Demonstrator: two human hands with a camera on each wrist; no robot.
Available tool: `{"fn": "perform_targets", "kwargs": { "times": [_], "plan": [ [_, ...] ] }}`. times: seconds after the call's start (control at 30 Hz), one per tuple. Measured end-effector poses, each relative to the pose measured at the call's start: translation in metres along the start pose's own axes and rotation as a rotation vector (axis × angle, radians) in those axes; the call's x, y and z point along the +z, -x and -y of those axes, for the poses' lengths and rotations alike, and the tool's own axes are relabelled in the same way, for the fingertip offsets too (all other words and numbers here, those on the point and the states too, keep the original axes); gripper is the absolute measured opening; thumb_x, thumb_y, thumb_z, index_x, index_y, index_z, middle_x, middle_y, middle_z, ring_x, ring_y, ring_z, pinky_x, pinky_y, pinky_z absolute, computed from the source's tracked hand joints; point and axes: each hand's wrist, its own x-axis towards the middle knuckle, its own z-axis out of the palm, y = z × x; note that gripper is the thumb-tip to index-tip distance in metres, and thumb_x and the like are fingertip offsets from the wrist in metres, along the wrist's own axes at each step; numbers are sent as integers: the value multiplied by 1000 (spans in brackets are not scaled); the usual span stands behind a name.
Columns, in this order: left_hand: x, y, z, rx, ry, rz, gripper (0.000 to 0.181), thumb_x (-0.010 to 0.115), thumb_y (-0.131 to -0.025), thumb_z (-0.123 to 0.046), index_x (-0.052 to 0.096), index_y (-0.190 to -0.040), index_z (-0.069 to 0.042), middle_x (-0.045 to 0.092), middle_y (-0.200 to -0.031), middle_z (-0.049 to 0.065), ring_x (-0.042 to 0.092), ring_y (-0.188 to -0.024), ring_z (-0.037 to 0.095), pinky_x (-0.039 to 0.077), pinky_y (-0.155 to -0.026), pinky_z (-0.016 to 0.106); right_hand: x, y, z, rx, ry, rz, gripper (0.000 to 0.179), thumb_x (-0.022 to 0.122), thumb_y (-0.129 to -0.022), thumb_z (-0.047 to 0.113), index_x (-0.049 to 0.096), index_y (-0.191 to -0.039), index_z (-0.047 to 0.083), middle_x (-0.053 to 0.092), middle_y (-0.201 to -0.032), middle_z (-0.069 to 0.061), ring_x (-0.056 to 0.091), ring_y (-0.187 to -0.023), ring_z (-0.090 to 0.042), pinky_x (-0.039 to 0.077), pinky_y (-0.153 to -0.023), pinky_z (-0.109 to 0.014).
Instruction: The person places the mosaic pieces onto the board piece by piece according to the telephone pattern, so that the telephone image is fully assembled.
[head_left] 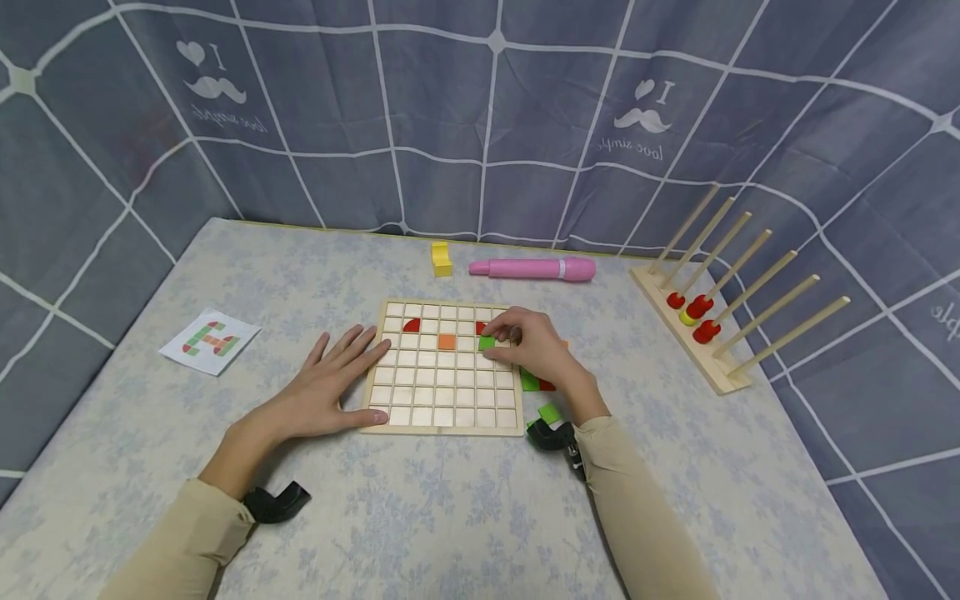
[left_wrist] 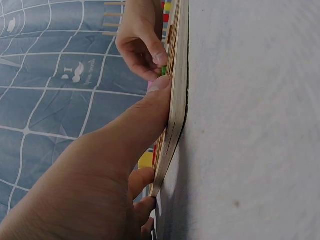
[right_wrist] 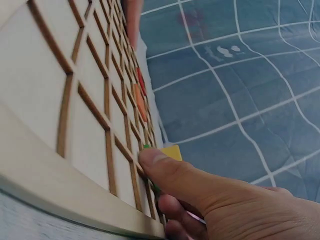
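A wooden grid board [head_left: 442,431] lies on the table between the hands. My left hand [head_left: 318,392] rests along its left edge with fingers spread, thumb at the near corner. My right hand [head_left: 536,342] pinches a green square tile [head_left: 487,342] between thumb and fingers, over a cell on the board's right side. In the left wrist view the green tile [left_wrist: 164,70] shows at the right fingertips. In the grid sit a red quarter-round tile [head_left: 412,325], an orange square tile [head_left: 447,342] and a red tile [head_left: 481,327], partly hidden by the right hand.
Loose green tiles [head_left: 550,413] and a red tile [head_left: 547,386] lie right of the board, partly under the right arm. A pattern card [head_left: 187,343] lies left. Behind are a yellow block [head_left: 442,265] and a pink pen-shaped object [head_left: 525,268]. A peg stand [head_left: 720,375] with beads stands right.
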Motion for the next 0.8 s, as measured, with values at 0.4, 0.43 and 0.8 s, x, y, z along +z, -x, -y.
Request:
{"fn": "perform_targets", "kwargs": {
  "times": [0.4,0.43,0.8],
  "plan": [
    [-1,0,-2,-6,-3,4,103,76,-90,-61,28,-169,-15,18,-176,18,9,-163,43,-1,-127,70,5,0,2,-28,-16,-33,23,87,-89,12,80,-110,12,72,-103,-1,66,-88,-15,58,-80,-32],
    [-1,0,-2,-6,-4,4,103,76,-89,-61,28,-169,-15,18,-176,18,10,-163,43,-1,-127,70,5,0,2,-28,-19,-36,22,86,-89,12,80,-110,12,72,-103,0,67,-88,-14,58,-80,-32],
    [-1,0,-1,1,-5,-1,103,76,-90,-61,28,-169,-15,18,-176,18,10,-163,43,0,-127,70,5,-2,-3,-16,32,-90,27,80,-96,13,78,-123,13,73,-116,-4,71,-99,-19,60,-89,-37]
  ]
}}
